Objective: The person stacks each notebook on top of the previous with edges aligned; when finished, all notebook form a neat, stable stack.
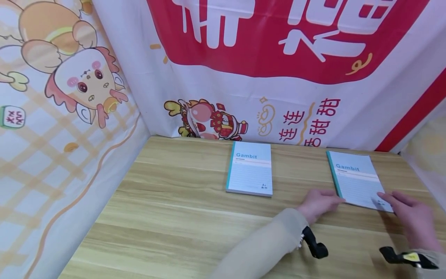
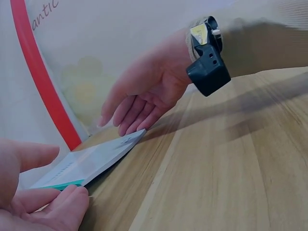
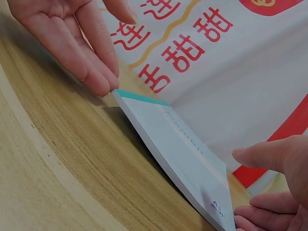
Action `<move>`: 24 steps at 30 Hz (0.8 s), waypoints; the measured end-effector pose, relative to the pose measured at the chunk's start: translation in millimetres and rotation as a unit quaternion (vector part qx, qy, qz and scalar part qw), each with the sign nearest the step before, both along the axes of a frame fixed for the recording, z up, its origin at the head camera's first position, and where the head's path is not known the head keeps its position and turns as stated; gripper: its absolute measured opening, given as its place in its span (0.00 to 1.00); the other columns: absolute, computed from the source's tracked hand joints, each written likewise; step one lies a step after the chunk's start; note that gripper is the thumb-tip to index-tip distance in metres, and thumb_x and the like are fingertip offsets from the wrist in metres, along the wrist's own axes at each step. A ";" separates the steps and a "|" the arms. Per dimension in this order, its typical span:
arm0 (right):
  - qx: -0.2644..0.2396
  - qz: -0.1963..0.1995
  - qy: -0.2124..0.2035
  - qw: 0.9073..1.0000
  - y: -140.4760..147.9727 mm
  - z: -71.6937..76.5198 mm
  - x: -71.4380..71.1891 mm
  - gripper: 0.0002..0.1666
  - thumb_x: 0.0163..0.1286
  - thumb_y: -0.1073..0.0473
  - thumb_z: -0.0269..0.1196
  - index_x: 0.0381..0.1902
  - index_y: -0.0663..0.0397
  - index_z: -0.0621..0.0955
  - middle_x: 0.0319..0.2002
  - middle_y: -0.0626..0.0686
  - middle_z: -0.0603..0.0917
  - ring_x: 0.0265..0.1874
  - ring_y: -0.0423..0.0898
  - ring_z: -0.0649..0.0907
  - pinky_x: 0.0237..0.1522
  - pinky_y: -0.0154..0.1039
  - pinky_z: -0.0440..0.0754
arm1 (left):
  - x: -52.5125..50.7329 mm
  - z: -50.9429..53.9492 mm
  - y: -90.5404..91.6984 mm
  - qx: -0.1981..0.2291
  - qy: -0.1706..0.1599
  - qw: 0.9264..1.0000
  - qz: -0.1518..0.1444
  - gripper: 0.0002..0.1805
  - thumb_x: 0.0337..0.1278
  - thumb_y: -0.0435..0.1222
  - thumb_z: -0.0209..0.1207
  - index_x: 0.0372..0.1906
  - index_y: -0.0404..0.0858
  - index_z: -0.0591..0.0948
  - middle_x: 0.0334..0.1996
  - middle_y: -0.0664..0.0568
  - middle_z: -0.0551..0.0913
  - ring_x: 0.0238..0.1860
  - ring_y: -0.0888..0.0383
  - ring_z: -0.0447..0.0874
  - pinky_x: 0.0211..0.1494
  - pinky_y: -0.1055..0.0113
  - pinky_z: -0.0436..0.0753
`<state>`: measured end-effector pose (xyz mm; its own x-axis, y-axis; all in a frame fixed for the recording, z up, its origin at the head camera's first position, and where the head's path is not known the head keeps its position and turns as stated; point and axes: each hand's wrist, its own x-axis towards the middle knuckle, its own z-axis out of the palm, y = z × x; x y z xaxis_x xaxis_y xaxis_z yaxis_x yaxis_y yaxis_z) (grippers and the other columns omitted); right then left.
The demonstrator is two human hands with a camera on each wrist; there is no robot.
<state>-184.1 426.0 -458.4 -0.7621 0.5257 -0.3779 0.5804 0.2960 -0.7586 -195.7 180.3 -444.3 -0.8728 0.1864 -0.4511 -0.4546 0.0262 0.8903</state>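
Observation:
A pale blue Gambit notebook [image 1: 358, 179] with a teal spine lies at the right of the wooden table, its near edge seemingly tilted slightly up, with a dark shadow under it. At its near left corner, my left hand [image 1: 321, 204] touches the spine side with its fingertips; the thumb stands apart above the cover in the left wrist view. My right hand [image 1: 412, 217] is at the near right corner, fingers against the edge and thumb [image 3: 262, 153] raised off the cover. Another Gambit notebook [image 1: 249, 168], thicker looking, lies flat to the left, touched by neither hand.
Wood-grain tabletop [image 1: 167, 217] stretches to the left and in front of the notebooks. A printed white and red cloth [image 1: 216, 85] hangs along the back edge. A patterned cloth [image 1: 69, 162] closes off the left side.

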 end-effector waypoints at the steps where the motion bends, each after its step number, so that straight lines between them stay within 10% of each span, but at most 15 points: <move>1: -0.003 0.000 0.000 1.000 -0.9 0.8 0.5 0.56 0.71 0.31 0.59 0.81 0.52 0.49 0.80 0.65 0.48 0.71 0.67 0.58 0.71 0.65 0.61 | -1.2 -0.2 -1.1 0.005 0.003 1.000 -0.005 0.17 0.54 0.34 0.73 0.49 0.36 0.86 0.32 0.53 0.86 0.37 0.56 0.87 0.51 0.62 0.85; 13: -0.006 0.012 0.002 1.000 -4.5 4.7 4.3 0.55 0.71 0.32 0.60 0.81 0.53 0.51 0.79 0.65 0.53 0.68 0.66 0.62 0.70 0.64 0.64 | -13.8 -0.8 -18.0 0.060 0.007 0.994 -0.092 0.21 0.61 0.34 0.69 0.57 0.29 0.82 0.40 0.50 0.87 0.46 0.55 0.88 0.53 0.63 0.85; 24: -0.001 0.038 -0.016 0.999 6.8 -6.8 6.3 0.60 0.64 0.29 0.65 0.81 0.53 0.55 0.78 0.65 0.57 0.61 0.60 0.70 0.59 0.55 0.79 | -16.3 -3.2 -22.8 0.127 0.007 0.986 -0.108 0.03 0.64 0.28 0.66 0.39 0.32 0.86 0.34 0.46 0.87 0.41 0.52 0.89 0.49 0.64 0.87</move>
